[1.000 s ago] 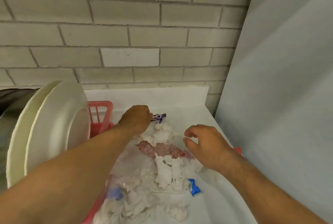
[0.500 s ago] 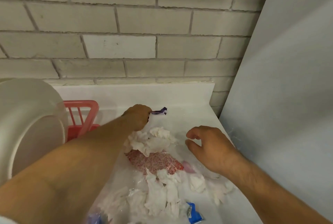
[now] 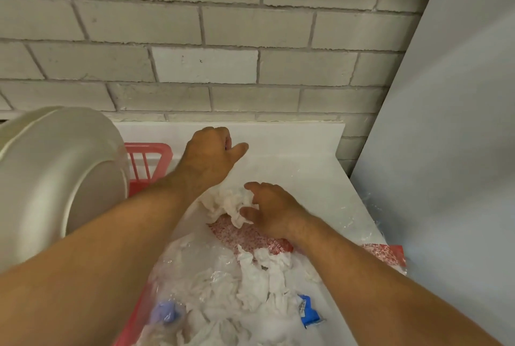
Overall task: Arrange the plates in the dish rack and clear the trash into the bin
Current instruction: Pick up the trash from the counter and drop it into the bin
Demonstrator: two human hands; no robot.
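White plates [image 3: 55, 175] stand on edge in a pink dish rack [image 3: 149, 156] at the left. On the white counter [image 3: 301, 156] lies a heap of trash: crumpled white tissues [image 3: 250, 284], a red patterned wrapper [image 3: 245, 237], a blue wrapper [image 3: 308, 315] and clear plastic film [image 3: 195, 256]. My left hand [image 3: 211, 150] hovers at the back of the heap with its fingers curled under and its thumb out; its palm is hidden. My right hand [image 3: 269, 209] grips a crumpled tissue [image 3: 223, 202] between thumb and fingers.
A brick wall [image 3: 206, 67] stands right behind the counter. A grey panel [image 3: 446, 150] closes off the right side. A second red wrapper [image 3: 387, 256] lies at the counter's right edge, and a bluish-purple scrap [image 3: 164, 315] lies under the film.
The purple wrapper pinched in my left hand is no longer visible, and that hand has risen toward the wall. My right hand moved left onto the tissue and closed on it.
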